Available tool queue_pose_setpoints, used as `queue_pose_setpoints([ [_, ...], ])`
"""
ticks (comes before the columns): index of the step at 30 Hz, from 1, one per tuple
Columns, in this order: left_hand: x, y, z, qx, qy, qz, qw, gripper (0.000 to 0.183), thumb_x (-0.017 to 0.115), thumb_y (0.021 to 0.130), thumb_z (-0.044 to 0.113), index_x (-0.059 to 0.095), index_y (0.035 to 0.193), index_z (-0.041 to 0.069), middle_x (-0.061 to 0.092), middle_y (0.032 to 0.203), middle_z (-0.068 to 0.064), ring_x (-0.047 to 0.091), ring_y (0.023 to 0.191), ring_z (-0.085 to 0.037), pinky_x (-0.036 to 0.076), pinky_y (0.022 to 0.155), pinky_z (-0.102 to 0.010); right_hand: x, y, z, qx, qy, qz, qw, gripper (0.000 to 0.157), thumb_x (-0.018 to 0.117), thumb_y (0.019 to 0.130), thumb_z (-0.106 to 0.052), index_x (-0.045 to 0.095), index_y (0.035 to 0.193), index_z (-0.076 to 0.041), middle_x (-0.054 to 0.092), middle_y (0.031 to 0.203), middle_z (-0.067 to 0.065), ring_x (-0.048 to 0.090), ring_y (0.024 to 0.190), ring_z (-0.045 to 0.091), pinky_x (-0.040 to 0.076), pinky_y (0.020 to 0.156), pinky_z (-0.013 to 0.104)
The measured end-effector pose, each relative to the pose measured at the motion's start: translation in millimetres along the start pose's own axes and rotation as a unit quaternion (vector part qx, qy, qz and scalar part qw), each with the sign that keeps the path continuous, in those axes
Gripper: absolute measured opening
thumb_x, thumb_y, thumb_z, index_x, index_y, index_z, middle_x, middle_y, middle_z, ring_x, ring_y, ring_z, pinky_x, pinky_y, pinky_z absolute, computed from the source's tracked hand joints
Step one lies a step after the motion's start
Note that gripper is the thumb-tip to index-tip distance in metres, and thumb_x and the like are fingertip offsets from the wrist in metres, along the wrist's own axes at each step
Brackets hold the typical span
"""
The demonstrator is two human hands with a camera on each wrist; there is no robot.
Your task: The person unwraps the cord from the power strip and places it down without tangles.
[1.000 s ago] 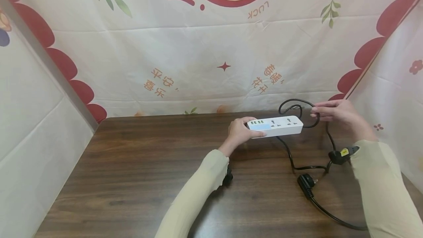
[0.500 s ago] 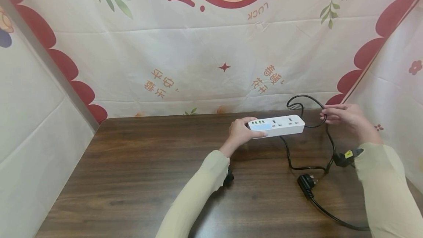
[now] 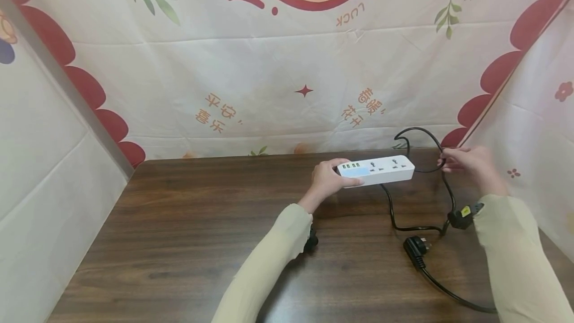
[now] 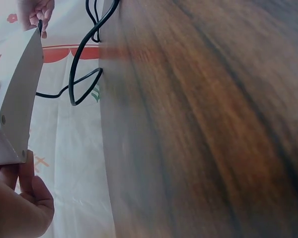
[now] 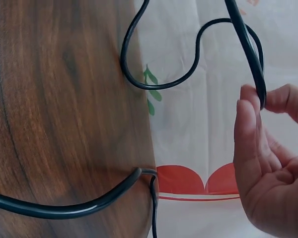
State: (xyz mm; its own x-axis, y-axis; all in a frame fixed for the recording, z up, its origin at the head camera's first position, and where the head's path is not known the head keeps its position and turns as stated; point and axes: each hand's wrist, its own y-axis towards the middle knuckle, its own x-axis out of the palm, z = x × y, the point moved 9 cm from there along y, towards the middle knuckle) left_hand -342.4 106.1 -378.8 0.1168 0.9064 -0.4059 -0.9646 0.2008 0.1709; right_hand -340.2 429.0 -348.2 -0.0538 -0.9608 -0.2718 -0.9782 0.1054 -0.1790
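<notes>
In the head view my left hand point(image 3: 327, 179) grips the left end of a white power strip point(image 3: 392, 173), thumb along its front side. The strip is held up above the table, sockets and USB ports facing up. My right hand point(image 3: 471, 162), to the right of the strip, pinches a black power cord point(image 3: 421, 128) between thumb and fingers. The right wrist view shows the cord doubled at those fingertips point(image 5: 247, 116). From there the cord loops behind the strip and also hangs down toward the table. The left wrist view shows the strip's underside point(image 4: 20, 99).
A black plug point(image 3: 416, 248) lies on the brown wooden table point(image 3: 179, 243), its prongs pointing right. Its thick cord runs to the lower right, behind my right sleeve. Printed cloth point(image 3: 269, 64) stands along the back and both sides. A black device point(image 3: 461, 217) sits at my right cuff.
My right hand has moved a little to the right, drawing the cord loop behind the strip rightward with it. The power strip and left hand have stayed almost still.
</notes>
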Motion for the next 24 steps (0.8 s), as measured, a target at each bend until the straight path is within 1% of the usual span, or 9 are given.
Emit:
queue_pose_setpoints([
  [8,1.5,-1.8,-1.8,0.0,0.001,-0.007,1.0,0.049,0.085,0.059,0.033,0.068,0.102,0.02,0.066,0.089,0.012,0.053,0.074,-0.003,0.04,0.06,-0.022,-2.2,4,14,0.052,0.021,0.028,0.998,0.032,0.055,0.088,-0.015,0.065,0.058,-0.022,0.063,0.058,-0.005,0.062,0.053,0.007,0.051,0.056,0.023],
  [10,1.6,-1.9,-2.0,0.0,0.002,-0.007,1.0,0.048,0.085,0.059,0.033,0.068,0.102,0.021,0.066,0.089,0.012,0.053,0.074,-0.003,0.04,0.061,-0.022,-3.5,4,17,0.06,0.036,0.032,0.997,0.032,0.056,0.088,-0.014,0.065,0.057,-0.02,0.063,0.057,-0.004,0.062,0.052,0.008,0.051,0.055,0.024],
  [15,2.7,-2.4,-2.0,-0.002,0.007,-0.009,0.9999,0.048,0.085,0.059,0.034,0.069,0.102,0.021,0.066,0.089,0.012,0.053,0.076,-0.003,0.04,0.063,-0.022,-8.8,3,20,0.058,0.07,0.057,0.994,0.028,0.058,0.086,-0.011,0.062,0.058,-0.016,0.063,0.055,-0.002,0.062,0.05,0.01,0.052,0.054,0.025],
  [19,4.6,-2.5,-1.5,-0.002,0.01,-0.013,0.9999,0.048,0.085,0.059,0.034,0.068,0.102,0.021,0.066,0.09,0.012,0.053,0.076,-0.003,0.04,0.063,-0.022,-12.5,1,20,0.053,0.09,0.082,0.991,0.028,0.058,0.084,-0.01,0.061,0.057,-0.015,0.062,0.053,-0.002,0.061,0.048,0.011,0.051,0.051,0.025],
  [21,5.5,-2.5,-0.3,0.0,0.01,-0.014,0.9998,0.049,0.085,0.059,0.034,0.068,0.102,0.021,0.066,0.089,0.012,0.053,0.075,-0.003,0.04,0.062,-0.022,-14.7,0,19,0.05,0.083,0.097,0.991,0.029,0.058,0.084,-0.01,0.06,0.056,-0.015,0.061,0.051,-0.002,0.06,0.045,0.011,0.05,0.049,0.025],
  [24,6.2,-2.4,2.0,0.003,0.005,-0.016,0.9999,0.049,0.085,0.058,0.033,0.069,0.102,0.021,0.066,0.089,0.012,0.054,0.074,-0.003,0.04,0.061,-0.022,-19.1,1,17,0.045,0.053,0.113,0.991,0.028,0.057,0.084,-0.01,0.058,0.056,-0.016,0.059,0.049,-0.003,0.059,0.044,0.01,0.05,0.048,0.025],
])
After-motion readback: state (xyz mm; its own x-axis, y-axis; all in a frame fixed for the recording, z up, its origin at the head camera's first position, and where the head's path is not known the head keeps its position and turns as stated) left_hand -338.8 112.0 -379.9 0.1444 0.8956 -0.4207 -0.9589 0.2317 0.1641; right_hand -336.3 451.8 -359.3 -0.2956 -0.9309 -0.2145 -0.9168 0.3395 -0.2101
